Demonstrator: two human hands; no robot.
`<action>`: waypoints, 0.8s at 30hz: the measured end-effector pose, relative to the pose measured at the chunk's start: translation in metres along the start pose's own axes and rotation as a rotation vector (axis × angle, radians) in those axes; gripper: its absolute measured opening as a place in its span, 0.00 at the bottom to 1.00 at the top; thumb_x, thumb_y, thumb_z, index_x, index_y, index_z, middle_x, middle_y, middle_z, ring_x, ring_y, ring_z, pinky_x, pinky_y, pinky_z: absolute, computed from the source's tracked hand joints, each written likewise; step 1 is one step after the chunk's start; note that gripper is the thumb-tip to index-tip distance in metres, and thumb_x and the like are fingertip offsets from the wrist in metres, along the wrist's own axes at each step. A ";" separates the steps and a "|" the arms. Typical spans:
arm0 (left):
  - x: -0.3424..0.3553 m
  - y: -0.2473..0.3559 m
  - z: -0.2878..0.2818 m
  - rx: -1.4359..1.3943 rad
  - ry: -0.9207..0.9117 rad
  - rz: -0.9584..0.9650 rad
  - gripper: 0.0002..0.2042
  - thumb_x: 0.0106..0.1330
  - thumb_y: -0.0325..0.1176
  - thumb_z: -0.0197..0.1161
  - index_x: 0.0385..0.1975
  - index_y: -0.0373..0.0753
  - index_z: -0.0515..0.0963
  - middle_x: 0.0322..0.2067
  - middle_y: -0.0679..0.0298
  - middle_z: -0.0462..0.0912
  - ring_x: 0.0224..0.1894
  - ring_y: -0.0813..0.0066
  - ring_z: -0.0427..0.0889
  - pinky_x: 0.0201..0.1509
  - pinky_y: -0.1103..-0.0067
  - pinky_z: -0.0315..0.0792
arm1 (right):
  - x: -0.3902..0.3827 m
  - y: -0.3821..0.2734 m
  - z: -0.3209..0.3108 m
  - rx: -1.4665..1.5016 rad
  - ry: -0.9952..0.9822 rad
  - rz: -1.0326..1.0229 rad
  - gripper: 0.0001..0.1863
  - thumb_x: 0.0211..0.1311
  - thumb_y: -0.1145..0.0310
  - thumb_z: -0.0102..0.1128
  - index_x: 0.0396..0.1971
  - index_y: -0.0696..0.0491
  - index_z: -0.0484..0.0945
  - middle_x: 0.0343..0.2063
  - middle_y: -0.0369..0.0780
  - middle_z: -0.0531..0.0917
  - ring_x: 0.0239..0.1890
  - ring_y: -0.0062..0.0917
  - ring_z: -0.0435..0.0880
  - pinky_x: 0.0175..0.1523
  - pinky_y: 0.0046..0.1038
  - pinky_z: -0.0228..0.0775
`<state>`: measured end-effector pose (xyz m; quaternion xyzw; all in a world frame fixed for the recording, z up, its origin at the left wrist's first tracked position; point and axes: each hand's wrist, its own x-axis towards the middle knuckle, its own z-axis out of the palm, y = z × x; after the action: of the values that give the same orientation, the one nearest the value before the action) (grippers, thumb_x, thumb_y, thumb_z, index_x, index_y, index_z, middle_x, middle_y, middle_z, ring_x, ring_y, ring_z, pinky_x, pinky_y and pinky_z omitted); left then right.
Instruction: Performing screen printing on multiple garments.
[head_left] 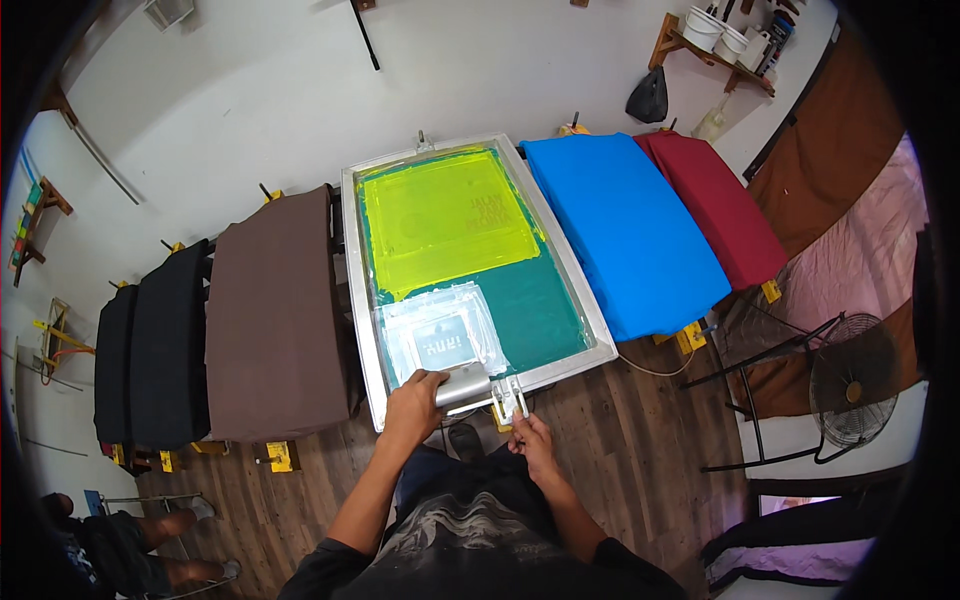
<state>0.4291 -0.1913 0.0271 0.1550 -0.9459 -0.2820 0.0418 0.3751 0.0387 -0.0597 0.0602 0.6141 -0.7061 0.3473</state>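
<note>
In front of me lies a screen printing frame (pixel 590 300) with a silver metal rim and a green mesh. Yellow-green ink (pixel 430 220) covers much of its far part, and a white inked patch (pixel 482 310) with faint lettering fills the near left corner. My left hand (pixel 414 405) is closed on a silver squeegee (pixel 463 384) at the near edge of that patch. Beside it, my right hand (pixel 533 442) pinches the lower end of a metal bracket (pixel 509 396) on the frame's near rim. What lies under the frame is hidden.
Cloth-covered boards flank the frame: brown (pixel 270 310) and black (pixel 168 350) to the left, blue (pixel 630 230) and dark red (pixel 715 205) to the right. A fan (pixel 852 390) stands at right. Tubs (pixel 703 30) sit on a wall shelf. Another person (pixel 125 550) is at lower left.
</note>
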 end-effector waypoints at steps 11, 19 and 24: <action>0.005 0.014 -0.031 0.054 -0.079 0.016 0.22 0.45 0.24 0.67 0.45 0.40 0.80 0.38 0.53 0.81 0.37 0.49 0.83 0.43 0.62 0.78 | -0.003 -0.011 0.011 -0.092 0.063 -0.158 0.17 0.69 0.58 0.58 0.25 0.55 0.72 0.14 0.31 0.70 0.13 0.14 0.68 0.18 0.21 0.59; 0.005 0.012 -0.026 0.037 -0.050 0.001 0.21 0.46 0.25 0.67 0.45 0.41 0.80 0.38 0.54 0.82 0.37 0.50 0.83 0.43 0.63 0.78 | -0.004 -0.016 0.011 -0.125 0.020 -0.153 0.18 0.70 0.58 0.55 0.23 0.51 0.68 0.16 0.29 0.65 0.15 0.13 0.66 0.20 0.19 0.58; 0.007 0.000 -0.010 0.024 -0.026 0.005 0.20 0.47 0.25 0.66 0.44 0.43 0.81 0.37 0.55 0.82 0.37 0.51 0.83 0.42 0.64 0.78 | 0.000 -0.011 0.001 -0.179 -0.006 -0.068 0.18 0.71 0.54 0.54 0.25 0.52 0.70 0.16 0.30 0.68 0.16 0.15 0.72 0.22 0.19 0.60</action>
<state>0.4242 -0.1990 0.0352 0.1494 -0.9501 -0.2725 0.0284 0.3694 0.0385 -0.0502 0.0057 0.6755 -0.6598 0.3291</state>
